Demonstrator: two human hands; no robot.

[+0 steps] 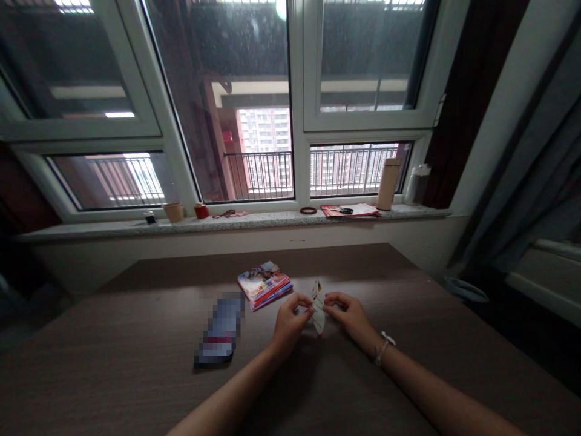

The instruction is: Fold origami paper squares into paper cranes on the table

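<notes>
Between my two hands, a small piece of folded paper (318, 316), mostly white with red and dark print near its top, is held upright just above the table. My left hand (293, 321) pinches its left edge between thumb and fingers. On the opposite edge, my right hand (347, 313) has a similar pinch, and a pale band circles that wrist. Behind my left hand lies a stack of colourful printed paper (265, 284). To the left of the stack is a dark, pixelated flat object (220, 332) whose kind I cannot make out.
Beyond the brown table (136, 339) runs a stone windowsill (263, 221). On it stand a tan bottle (389, 184), a clear bottle (416, 185), a paper cup (173, 212) and a red spool (201, 211). Printed papers (358, 210) with dark-handled scissors (346, 211) lie near the bottles.
</notes>
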